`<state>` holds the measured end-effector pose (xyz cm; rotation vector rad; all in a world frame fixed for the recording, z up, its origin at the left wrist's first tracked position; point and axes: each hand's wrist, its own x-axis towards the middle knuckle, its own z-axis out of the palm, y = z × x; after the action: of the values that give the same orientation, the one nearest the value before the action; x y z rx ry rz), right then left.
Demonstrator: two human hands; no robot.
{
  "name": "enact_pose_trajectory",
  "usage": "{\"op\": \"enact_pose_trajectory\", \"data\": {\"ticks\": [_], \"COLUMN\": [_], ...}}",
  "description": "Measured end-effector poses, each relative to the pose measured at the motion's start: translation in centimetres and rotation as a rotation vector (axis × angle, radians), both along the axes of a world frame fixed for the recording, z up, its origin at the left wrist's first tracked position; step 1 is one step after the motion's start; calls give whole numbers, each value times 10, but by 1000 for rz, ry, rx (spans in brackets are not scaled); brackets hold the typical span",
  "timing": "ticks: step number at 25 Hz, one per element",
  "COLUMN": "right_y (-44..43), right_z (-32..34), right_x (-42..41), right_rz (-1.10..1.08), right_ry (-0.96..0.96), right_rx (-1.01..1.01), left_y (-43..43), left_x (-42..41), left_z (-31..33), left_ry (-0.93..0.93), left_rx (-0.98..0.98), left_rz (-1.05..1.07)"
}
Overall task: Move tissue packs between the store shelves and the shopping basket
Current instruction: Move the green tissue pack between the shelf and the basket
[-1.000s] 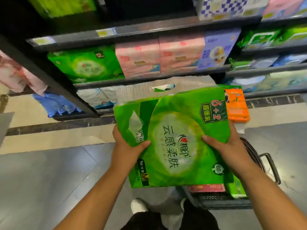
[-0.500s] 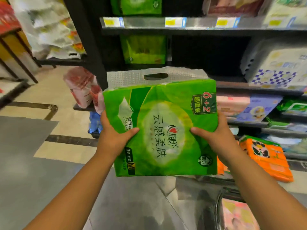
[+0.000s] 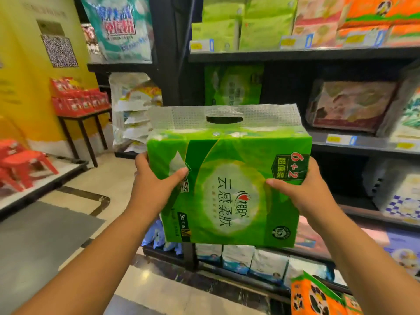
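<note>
My left hand (image 3: 156, 180) and right hand (image 3: 302, 192) clasp the soft green plastic-wrapped tissue pack (image 3: 229, 185), steadying it toward the twelve-o'clock shelf (image 3: 295, 56).

Arms outstretched; left grip (image 3: 154, 185) and right grip (image 3: 305, 192) clamp the green pack (image 3: 229, 196), thumbs on its front
</note>
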<state>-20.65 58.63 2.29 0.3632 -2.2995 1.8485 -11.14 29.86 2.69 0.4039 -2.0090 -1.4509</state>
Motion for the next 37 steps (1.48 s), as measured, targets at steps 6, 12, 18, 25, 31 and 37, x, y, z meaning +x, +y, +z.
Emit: {"op": "enact_pose_trajectory", "data": {"ticks": [6, 12, 18, 25, 31, 37], "right_y": [-6, 1, -4, -30, -61, -99], "right_z": [32, 63, 101, 128, 114, 84], "right_x": [-67, -156, -209, -240, -272, -311], "right_rz": [-1, 65, 71, -20, -29, -56], "right_ry": [101, 169, 151, 321, 443, 421], "right_rx": [104, 8, -239, -339, -411, -431], "left_y": [5, 10, 14, -12, -40, -76], "left_x": [-54, -131, -188, -244, -301, -355], "left_z": [33, 59, 84, 112, 114, 93], "left_ry": [50, 145, 267, 530, 657, 635], "left_rx": [-224, -147, -141, 46, 49, -6], "left_rz": [85, 40, 29, 38, -25, -45]}}
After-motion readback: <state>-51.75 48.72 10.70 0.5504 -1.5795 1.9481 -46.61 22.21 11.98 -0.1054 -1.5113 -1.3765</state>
